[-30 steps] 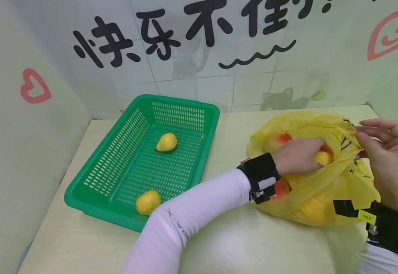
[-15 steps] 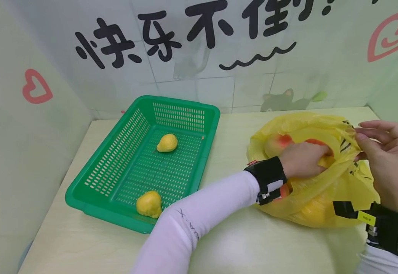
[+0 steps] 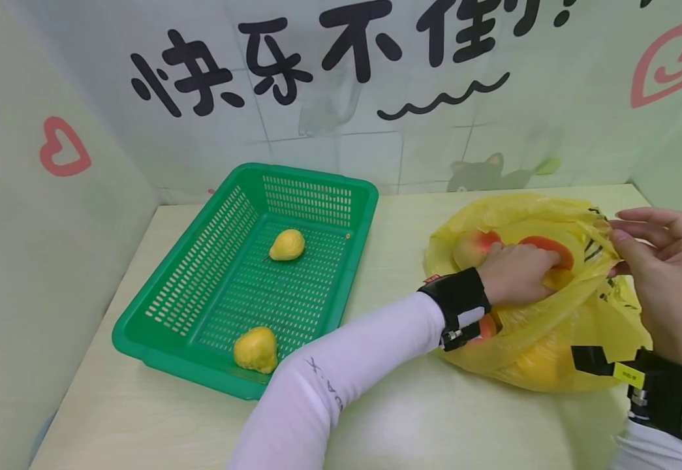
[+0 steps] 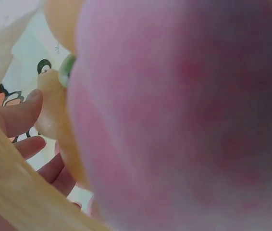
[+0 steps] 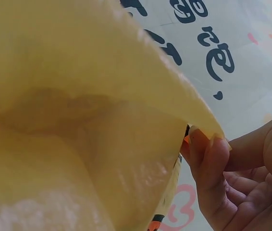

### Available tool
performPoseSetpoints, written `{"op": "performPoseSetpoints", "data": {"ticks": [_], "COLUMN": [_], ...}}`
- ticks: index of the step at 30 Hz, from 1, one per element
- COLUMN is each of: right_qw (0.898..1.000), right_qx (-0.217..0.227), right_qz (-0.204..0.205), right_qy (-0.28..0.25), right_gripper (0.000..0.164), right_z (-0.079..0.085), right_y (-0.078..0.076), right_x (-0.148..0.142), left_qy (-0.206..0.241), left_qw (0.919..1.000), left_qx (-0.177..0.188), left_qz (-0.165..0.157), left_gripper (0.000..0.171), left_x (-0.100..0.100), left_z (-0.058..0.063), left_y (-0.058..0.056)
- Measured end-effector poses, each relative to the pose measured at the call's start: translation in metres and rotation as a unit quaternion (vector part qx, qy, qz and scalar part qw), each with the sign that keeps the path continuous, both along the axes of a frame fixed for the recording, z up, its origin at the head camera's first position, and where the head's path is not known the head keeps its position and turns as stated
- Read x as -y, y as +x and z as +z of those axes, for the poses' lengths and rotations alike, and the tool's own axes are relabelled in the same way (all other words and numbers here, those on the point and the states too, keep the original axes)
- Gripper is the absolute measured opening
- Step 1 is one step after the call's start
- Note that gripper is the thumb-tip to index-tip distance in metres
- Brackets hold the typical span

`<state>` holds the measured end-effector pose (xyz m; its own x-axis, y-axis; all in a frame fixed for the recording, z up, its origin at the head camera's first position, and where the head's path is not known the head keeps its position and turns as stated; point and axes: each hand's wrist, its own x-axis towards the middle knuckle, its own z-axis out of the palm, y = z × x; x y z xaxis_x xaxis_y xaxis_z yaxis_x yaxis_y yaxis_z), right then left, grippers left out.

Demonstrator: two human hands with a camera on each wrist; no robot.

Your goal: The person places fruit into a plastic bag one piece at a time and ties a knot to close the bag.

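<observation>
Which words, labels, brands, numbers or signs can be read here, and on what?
Wall: "快乐不"; the characters after it are cut off at the top edge.
Left sleeve: dark lettering, too small to read.
Left wristband: red tag, too small.
Right wristband: yellow label, too small.
Yellow bag: black print, too creased to read.

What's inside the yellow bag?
Red-tinged fruit and a yellow fruit show in the bag, by the left hand. Whatever lies deeper is hidden by hand, fruit and plastic; its count cannot be told.
</observation>
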<state>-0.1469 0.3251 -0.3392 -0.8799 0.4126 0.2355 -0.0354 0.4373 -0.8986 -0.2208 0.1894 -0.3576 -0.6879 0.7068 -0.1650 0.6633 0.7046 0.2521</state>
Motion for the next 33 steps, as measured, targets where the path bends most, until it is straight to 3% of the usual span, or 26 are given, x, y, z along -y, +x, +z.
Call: {"op": "performPoseSetpoints", "data": {"ticks": [6,14,18,22,26,33], "right_qw": [1.000,1.000,1.000,1.000,1.000,1.000], "right_qx": [-0.003,-0.013,-0.005,-0.004,-0.004,-0.003], "right_qz": [-0.001,0.003,0.004,0.004,0.002,-0.002], "right_qy": [-0.003,-0.015,-0.009,-0.010,-0.011,-0.004], "right_gripper": [0.025,0.026,0.027,0.029,0.030,0.029], "right_z": [0.000,0.004,0.003,0.003,0.002,0.000], "right_y": [0.001,0.001,0.001,0.000,0.000,-0.001], "right_x": [0.001,0.004,0.003,0.003,0.002,0.002], "left_qy": [0.032,0.039,0.048,0.089,0.142,0.186], "left_qw": [0.9992,0.9980,0.9971,0.9929,0.9832,0.9737], "left_qx": [0.022,0.050,0.058,0.078,0.107,0.107], "left_qz": [-0.003,-0.005,-0.011,0.009,0.041,0.077], "left_gripper": [0.033,0.044,0.041,0.034,0.030,0.030], "left_x": [0.005,0.018,0.030,0.043,0.058,0.095], "left_z": [0.007,0.021,0.028,0.038,0.049,0.065], "left_y": [-0.004,-0.008,-0.012,-0.018,-0.025,-0.038]}}
